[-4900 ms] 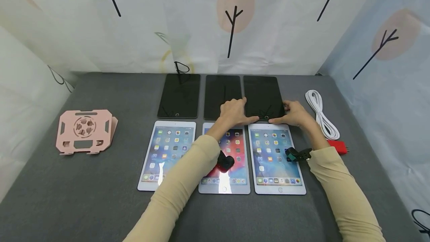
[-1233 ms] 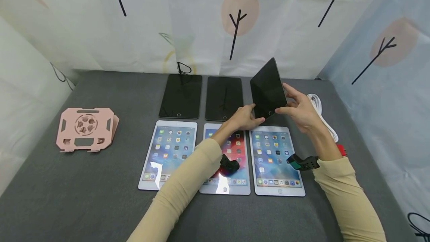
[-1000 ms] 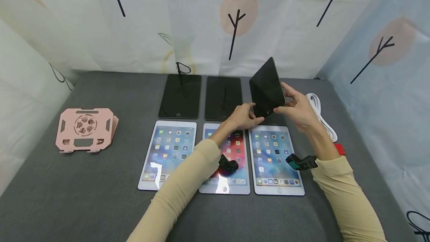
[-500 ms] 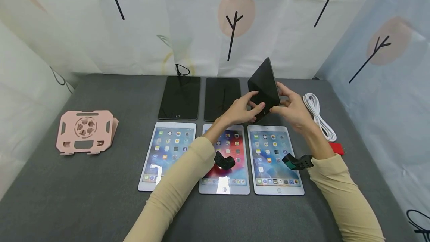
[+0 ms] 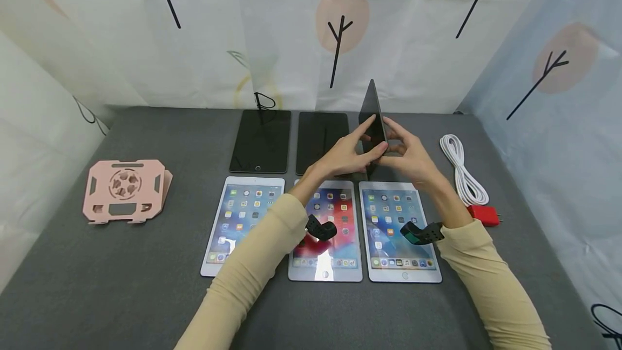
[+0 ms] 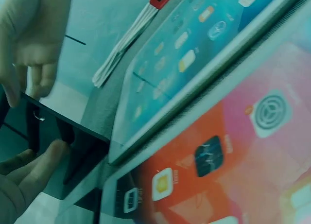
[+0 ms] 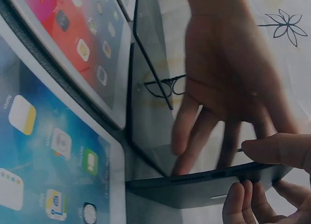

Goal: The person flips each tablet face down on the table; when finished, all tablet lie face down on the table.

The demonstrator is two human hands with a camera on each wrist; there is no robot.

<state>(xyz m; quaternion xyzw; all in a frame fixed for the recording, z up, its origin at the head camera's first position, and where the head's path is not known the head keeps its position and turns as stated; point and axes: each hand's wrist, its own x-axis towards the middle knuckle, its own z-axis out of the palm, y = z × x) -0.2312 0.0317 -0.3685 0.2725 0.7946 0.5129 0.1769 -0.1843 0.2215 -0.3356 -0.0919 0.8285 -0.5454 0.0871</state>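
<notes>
A black tablet (image 5: 369,102) stands raised and nearly edge-on at the back right of the table. My right hand (image 5: 410,158) grips its right side, thumb at the lower edge and fingers on the back. From the left, my left hand (image 5: 342,155) reaches across the tablet's screen side, index finger and thumb spread. In the left wrist view the left fingers (image 6: 46,163) lie at the dark screen. The right wrist view shows the tablet's port edge (image 7: 214,175), the left hand (image 7: 228,73) beside it and the right fingers (image 7: 248,199) against its back.
Two black tablets (image 5: 259,142) lie to the left in the back row. Three white tablets (image 5: 405,231) with lit screens form the front row. A pink stand (image 5: 125,190) is far left. A white cable (image 5: 461,166) and red plug (image 5: 483,215) lie at right.
The right-hand black tablet, flat on the table at first, has been raised. Since then it has turned more edge-on, and both hands have drawn closer together, the right one moving left.
</notes>
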